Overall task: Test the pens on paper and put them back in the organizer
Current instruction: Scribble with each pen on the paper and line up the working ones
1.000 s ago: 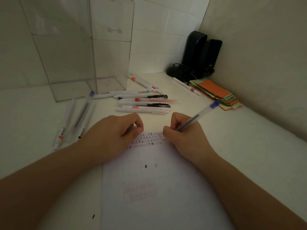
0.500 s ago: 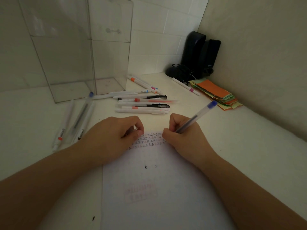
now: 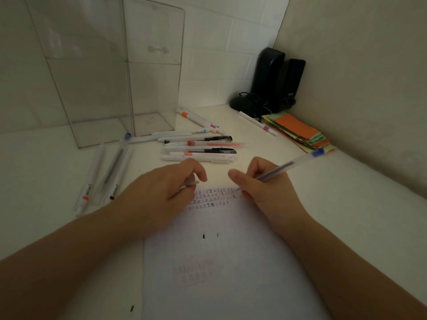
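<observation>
My right hand (image 3: pixel 265 188) grips a clear pen with a blue end (image 3: pixel 293 163), its tip down on the white paper (image 3: pixel 221 262) at the right end of several rows of small test marks (image 3: pixel 212 197). Curled at the paper's top left corner, my left hand (image 3: pixel 161 192) pinches a small clear pen cap (image 3: pixel 193 183). The clear acrylic organizer (image 3: pixel 111 72) stands at the back left, and I see no pens in it. A group of several pens (image 3: pixel 198 147) lies just beyond my hands. Several more pens (image 3: pixel 104 174) lie to the left.
Two black speakers (image 3: pixel 277 79) with a cable stand in the back corner. A stack of coloured paper slips (image 3: pixel 298 132) lies against the right wall, with one white marker (image 3: pixel 257 123) beside it. More markers (image 3: pixel 201 120) lie next to the organizer's foot.
My right hand has shifted slightly along the top row of marks and the pen's angle has changed. The clear cap now shows between the fingers of my left hand.
</observation>
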Motion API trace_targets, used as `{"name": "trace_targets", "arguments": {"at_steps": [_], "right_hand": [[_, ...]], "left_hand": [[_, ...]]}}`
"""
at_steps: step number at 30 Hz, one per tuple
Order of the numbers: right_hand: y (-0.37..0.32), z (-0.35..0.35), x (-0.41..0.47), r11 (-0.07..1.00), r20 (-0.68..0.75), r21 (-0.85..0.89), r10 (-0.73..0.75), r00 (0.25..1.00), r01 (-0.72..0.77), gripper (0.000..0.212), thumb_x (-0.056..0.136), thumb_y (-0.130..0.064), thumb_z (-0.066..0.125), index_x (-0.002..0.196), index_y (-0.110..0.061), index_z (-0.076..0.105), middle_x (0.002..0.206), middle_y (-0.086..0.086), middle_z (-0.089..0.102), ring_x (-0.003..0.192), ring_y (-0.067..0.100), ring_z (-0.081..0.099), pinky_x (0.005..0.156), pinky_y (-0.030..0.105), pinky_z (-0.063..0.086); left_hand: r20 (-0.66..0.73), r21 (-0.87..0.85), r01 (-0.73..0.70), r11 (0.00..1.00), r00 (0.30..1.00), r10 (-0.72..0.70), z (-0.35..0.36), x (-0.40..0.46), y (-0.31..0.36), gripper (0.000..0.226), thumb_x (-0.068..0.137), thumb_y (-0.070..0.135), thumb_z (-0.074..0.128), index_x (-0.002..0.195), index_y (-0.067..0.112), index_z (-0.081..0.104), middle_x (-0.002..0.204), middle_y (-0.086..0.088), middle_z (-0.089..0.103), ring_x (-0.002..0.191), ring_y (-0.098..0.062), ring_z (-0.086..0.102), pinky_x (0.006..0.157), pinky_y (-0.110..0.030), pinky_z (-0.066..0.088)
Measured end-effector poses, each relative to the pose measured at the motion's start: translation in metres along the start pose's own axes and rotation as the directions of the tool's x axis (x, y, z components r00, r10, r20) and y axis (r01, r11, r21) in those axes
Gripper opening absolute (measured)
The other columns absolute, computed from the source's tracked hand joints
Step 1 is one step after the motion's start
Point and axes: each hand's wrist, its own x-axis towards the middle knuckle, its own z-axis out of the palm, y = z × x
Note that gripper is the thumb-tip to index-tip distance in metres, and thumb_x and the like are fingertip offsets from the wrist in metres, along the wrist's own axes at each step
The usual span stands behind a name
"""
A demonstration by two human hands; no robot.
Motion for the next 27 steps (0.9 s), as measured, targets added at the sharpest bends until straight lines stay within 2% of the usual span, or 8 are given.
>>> {"name": "trace_targets", "arguments": {"at_steps": [2, 5, 9, 12, 14, 20, 24, 27], "right_hand": [[-0.0034, -0.003, -0.001, 0.995, -0.016, 0.103, 0.006, 1.0, -0.004, 0.03, 0.073, -0.026, 0.073, 0.058, -0.014, 0.049, 0.041, -0.006, 0.049, 0.042, 0.007, 0.045, 0.044, 0.013, 0.039], [-0.0064, -0.002, -0.0038, 0.956, 0.123, 0.295, -0.04, 0.992, 0.002, 0.018, 0.074, -0.026, 0.073, 0.061, -0.02, 0.061, 0.049, -0.005, 0.057, 0.043, 0.008, 0.045, 0.043, 0.015, 0.038], [-0.0051, -0.0014, -0.0038, 0.832, 0.274, 0.539, -0.031, 0.961, -0.127, 0.028, 0.083, -0.031, 0.052, 0.066, -0.017, 0.068, 0.055, 0.005, 0.062, 0.045, 0.013, 0.047, 0.042, 0.019, 0.039], [-0.0045, 0.0009, -0.0043, 0.825, 0.323, 0.543, -0.033, 0.946, -0.157, 0.029, 0.074, -0.042, 0.067, 0.061, -0.017, 0.057, 0.049, 0.004, 0.056, 0.042, 0.011, 0.043, 0.041, 0.018, 0.036], [-0.0039, 0.0024, -0.005, 0.845, 0.336, 0.516, -0.047, 0.941, -0.143, 0.037, 0.065, -0.051, 0.072, 0.06, -0.02, 0.054, 0.049, 0.001, 0.056, 0.042, 0.01, 0.043, 0.041, 0.016, 0.036], [-0.0066, 0.0022, -0.0057, 0.836, 0.333, 0.527, -0.04, 0.942, -0.15, 0.033, 0.08, -0.041, 0.057, 0.059, -0.016, 0.06, 0.053, 0.006, 0.06, 0.045, 0.013, 0.046, 0.044, 0.019, 0.039], [-0.0075, 0.0033, -0.0054, 0.842, 0.324, 0.516, -0.024, 0.946, -0.155, 0.04, 0.088, -0.039, 0.046, 0.06, -0.016, 0.062, 0.054, 0.007, 0.061, 0.045, 0.013, 0.047, 0.045, 0.021, 0.039], [-0.0062, 0.0031, -0.0062, 0.874, 0.311, 0.469, -0.031, 0.95, -0.125, 0.039, 0.086, -0.038, 0.042, 0.06, -0.016, 0.06, 0.052, 0.005, 0.058, 0.045, 0.012, 0.043, 0.043, 0.02, 0.035]], "left_hand": [[0.002, -0.024, -0.045, 0.999, 0.999, 0.045, 0.002, -0.0003, 0.0006, 0.02, 0.081, 0.029, 0.03, 0.093, 0.044, 0.036, 0.079, 0.019, 0.056, 0.077, 0.001, 0.051, 0.062, -0.012, 0.037], [-0.013, -0.033, -0.059, 0.998, 0.998, 0.059, 0.0049, 0.0024, 0.0011, 0.021, 0.093, 0.023, 0.036, 0.099, 0.042, 0.031, 0.093, 0.027, 0.059, 0.085, 0.01, 0.051, 0.071, -0.002, 0.035], [-0.052, -0.066, -0.048, 0.997, 0.998, 0.044, 0.0044, 0.0049, 0.0005, 0.023, 0.091, 0.018, 0.048, 0.084, 0.035, 0.034, 0.098, 0.022, 0.063, 0.078, 0.022, 0.05, 0.068, 0.0, 0.035], [-0.087, -0.041, -0.024, 0.999, 0.996, 0.02, 0.0037, 0.0043, -0.0013, 0.012, 0.088, 0.028, 0.054, 0.084, 0.03, 0.043, 0.085, 0.017, 0.065, 0.065, 0.018, 0.048, 0.06, -0.005, 0.035], [-0.104, -0.008, -0.017, 1.0, 0.994, 0.016, 0.004, 0.0042, -0.0026, 0.012, 0.085, 0.031, 0.058, 0.083, 0.029, 0.046, 0.069, 0.018, 0.056, 0.064, 0.015, 0.048, 0.059, -0.007, 0.034], [-0.092, -0.004, -0.028, 1.0, 0.995, 0.028, 0.0043, 0.004, -0.0035, 0.022, 0.083, 0.031, 0.061, 0.075, 0.039, 0.042, 0.072, 0.02, 0.055, 0.075, 0.012, 0.049, 0.064, -0.007, 0.036], [-0.098, 0.009, -0.06, 0.998, 0.993, 0.061, 0.0051, 0.0039, -0.0046, 0.025, 0.082, 0.028, 0.063, 0.075, 0.039, 0.042, 0.067, 0.021, 0.052, 0.071, 0.011, 0.048, 0.063, -0.005, 0.035], [-0.101, 0.046, -0.087, 0.995, 0.991, 0.091, 0.0063, 0.0043, -0.0075, 0.015, 0.08, 0.045, 0.057, 0.077, 0.039, 0.044, 0.066, 0.024, 0.051, 0.073, 0.007, 0.05, 0.063, -0.006, 0.036]]}}
